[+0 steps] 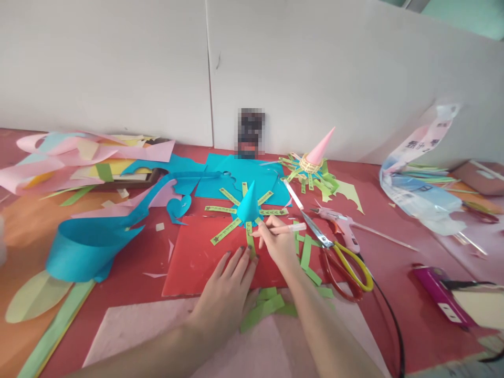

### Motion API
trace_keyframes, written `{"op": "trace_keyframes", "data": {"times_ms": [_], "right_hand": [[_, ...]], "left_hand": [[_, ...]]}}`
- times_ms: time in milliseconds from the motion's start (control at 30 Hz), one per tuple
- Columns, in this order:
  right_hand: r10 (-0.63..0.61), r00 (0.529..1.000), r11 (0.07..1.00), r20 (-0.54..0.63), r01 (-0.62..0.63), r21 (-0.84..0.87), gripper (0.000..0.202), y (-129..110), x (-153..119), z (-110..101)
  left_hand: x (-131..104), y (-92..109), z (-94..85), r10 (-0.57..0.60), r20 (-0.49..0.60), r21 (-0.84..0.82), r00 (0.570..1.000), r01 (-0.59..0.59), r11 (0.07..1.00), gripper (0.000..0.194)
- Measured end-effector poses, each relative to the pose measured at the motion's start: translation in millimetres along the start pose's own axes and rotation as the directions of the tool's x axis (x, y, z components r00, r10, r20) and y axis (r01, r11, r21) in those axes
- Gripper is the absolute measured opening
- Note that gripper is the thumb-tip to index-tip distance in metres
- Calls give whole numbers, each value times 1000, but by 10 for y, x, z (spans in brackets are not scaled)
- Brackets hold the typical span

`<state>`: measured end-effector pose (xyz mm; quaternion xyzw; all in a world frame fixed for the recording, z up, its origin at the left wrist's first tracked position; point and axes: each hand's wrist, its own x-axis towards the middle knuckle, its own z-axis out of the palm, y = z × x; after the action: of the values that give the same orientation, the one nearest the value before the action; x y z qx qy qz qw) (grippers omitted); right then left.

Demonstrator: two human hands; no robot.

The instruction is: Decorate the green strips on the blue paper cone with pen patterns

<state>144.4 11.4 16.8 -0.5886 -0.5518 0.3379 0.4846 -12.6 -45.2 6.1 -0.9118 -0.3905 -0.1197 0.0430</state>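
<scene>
A blue paper cone stands on a red sheet, with green strips spread round its base like rays; several bear dark marks and stars. My right hand is closed round a pale pen, its tip by the green strip that points toward me. Just left of it, my left hand lies spread on the red sheet, its fingertips at the lower end of that strip. Loose green strips lie near my wrists.
Scissors and a pink glue gun lie at the right, beyond them a purple power strip. A pink cone stands behind. Blue curled paper and paper scraps cover the left. A white wall rises behind.
</scene>
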Motion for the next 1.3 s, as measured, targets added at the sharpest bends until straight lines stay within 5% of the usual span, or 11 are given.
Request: {"op": "trace_keyframes", "data": {"times_ms": [467,667,833,1300], "right_hand": [[10,999,1000,-51,-10,-1,31,-2,4,9],[-24,974,999,-226,34,42,32,-76,-31,-16],[-16,964,997,-264,36,73,31,-128,-52,-49],[-7,999,999,-53,10,48,31,-18,-20,3]], "left_hand": [[0,1,-6,4,4,-18,1000,-4,1000,46],[-7,-6,-16,-11,-29,-3,1000,11,1000,47],[-15,-12,5,-27,-43,3,999,27,1000,50],[-11,6,42,18,-60,50,998,-15,999,52]]}}
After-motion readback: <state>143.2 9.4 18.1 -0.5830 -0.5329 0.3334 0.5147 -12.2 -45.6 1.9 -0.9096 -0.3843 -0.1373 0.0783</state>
